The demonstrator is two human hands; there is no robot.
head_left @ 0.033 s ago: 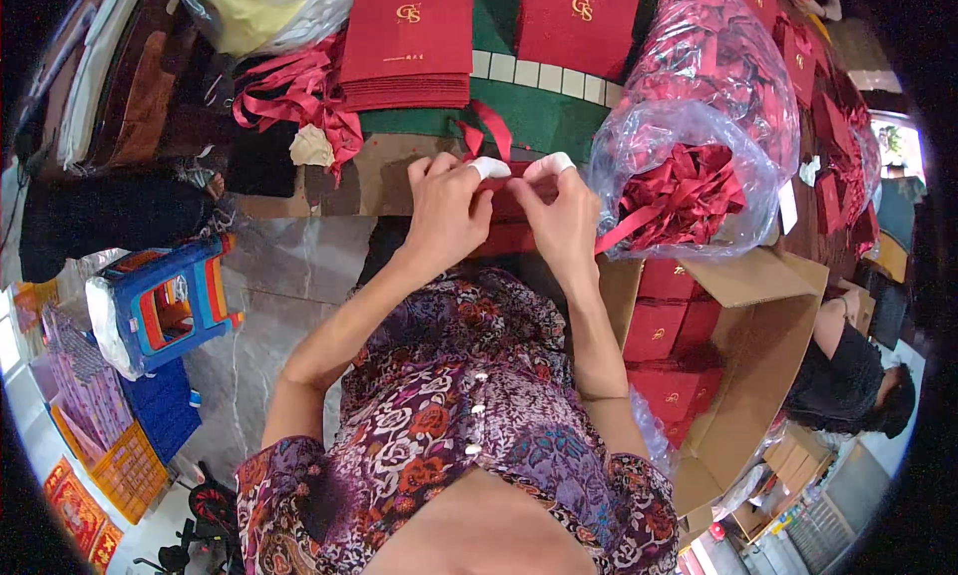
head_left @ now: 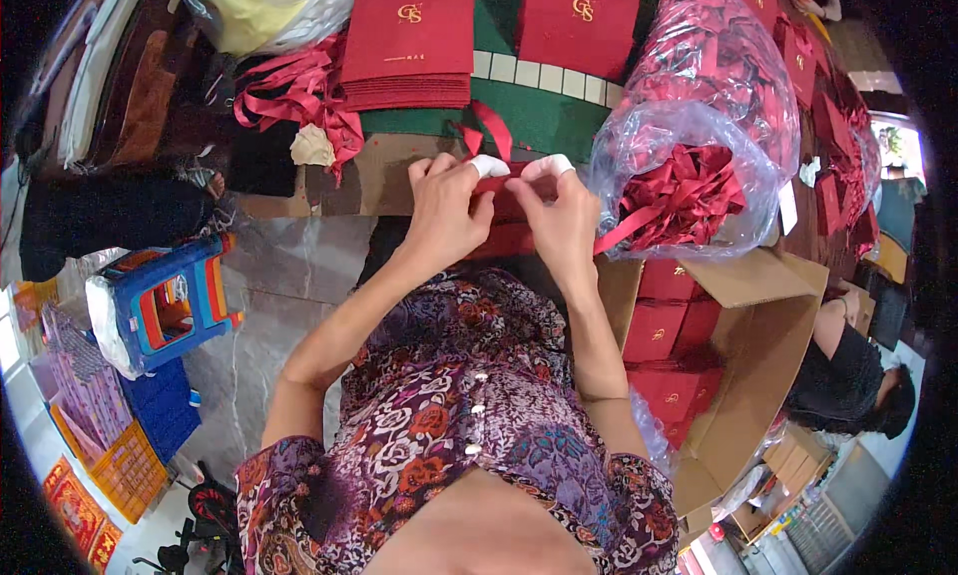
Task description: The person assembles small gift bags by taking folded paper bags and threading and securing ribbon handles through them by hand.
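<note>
My left hand (head_left: 449,206) and my right hand (head_left: 559,211) meet at the table's near edge, thumbs and forefingers pinched close together. A white cover wraps a forefinger on each hand. Between them is a red paper bag (head_left: 511,238), gripped at its upper edge; part of it is hidden by the fingers. A red ribbon (head_left: 493,126) loops up just beyond the fingertips. Whether the ribbon is pinched too cannot be told. Another ribbon end (head_left: 611,240) hangs beside my right hand, by a clear plastic sack (head_left: 768,211) full of red ribbons.
Beyond my hands lie a stack of red bags (head_left: 407,46) and another red bag (head_left: 577,26). Loose ribbons (head_left: 284,86) lie at left. An open cardboard box (head_left: 763,365) with red bags stands at my right. A colourful plastic stool (head_left: 165,300) is at left; a person (head_left: 838,375) is at far right.
</note>
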